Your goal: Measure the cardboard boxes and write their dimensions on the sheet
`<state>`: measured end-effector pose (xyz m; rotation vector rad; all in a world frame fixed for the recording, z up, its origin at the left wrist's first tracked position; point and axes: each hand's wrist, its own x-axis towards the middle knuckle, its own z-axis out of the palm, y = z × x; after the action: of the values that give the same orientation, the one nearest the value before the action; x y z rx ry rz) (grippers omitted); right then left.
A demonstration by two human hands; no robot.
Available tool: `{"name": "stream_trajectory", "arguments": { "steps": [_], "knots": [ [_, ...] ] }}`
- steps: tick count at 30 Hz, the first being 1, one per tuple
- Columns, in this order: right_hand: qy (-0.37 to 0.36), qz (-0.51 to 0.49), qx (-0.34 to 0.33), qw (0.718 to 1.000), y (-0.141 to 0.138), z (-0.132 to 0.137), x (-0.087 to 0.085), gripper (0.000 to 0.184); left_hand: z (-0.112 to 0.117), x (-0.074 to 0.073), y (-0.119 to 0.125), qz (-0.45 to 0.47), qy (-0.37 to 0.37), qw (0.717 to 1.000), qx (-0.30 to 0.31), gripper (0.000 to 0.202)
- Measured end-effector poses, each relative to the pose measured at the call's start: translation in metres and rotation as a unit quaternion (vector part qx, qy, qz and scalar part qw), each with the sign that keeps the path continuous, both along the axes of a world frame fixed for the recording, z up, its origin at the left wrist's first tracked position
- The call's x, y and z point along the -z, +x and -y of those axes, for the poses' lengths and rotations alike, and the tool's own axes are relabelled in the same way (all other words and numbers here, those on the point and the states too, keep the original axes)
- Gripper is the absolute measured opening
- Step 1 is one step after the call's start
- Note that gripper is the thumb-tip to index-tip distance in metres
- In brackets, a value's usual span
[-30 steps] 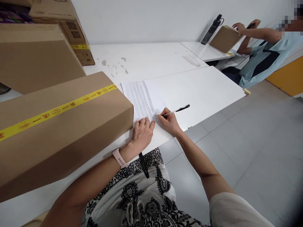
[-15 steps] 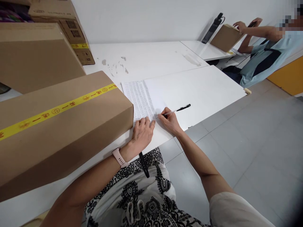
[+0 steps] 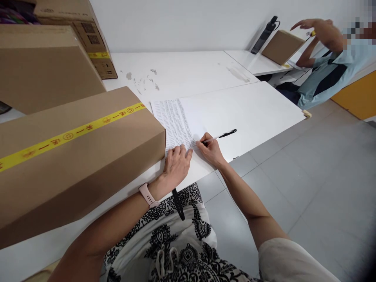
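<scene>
A white sheet of paper [image 3: 173, 117], printed or written with columns of small characters, lies on the white table. My left hand [image 3: 178, 164] rests flat on its lower edge with the fingers out, a pale pink watch strap [image 3: 147, 196] round the wrist. My right hand [image 3: 210, 150] pinches a pen [image 3: 225, 134] with a clear barrel and black end. The pen's tip is down by the sheet's lower right part, largely hidden by my fingers. A long cardboard box [image 3: 88, 137] with yellow printed tape stands just left of the paper.
More cardboard boxes [image 3: 44, 70] stack up at the back left. The white table [image 3: 249, 113] runs right, with its front edge above grey floor tiles. At the far right, a person [image 3: 326, 82] stands near a small box [image 3: 282, 47] and a dark bottle [image 3: 264, 34].
My hands, pen and paper stay nearly still. The other person's hands have come off the small box and are now raised, with something yellow near them.
</scene>
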<state>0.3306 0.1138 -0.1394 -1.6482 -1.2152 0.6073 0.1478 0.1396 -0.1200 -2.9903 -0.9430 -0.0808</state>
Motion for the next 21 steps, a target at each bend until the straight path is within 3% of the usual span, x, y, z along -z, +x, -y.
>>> {"name": "stream_trajectory", "arguments": {
  "steps": [21],
  "knots": [
    [0.001,-0.005,0.010,1.000,0.0048,-0.0057,-0.0008,0.018,-0.0002,-0.0012,-0.0002,-0.002,0.004,1.000,0.002,0.047]
  ]
}}
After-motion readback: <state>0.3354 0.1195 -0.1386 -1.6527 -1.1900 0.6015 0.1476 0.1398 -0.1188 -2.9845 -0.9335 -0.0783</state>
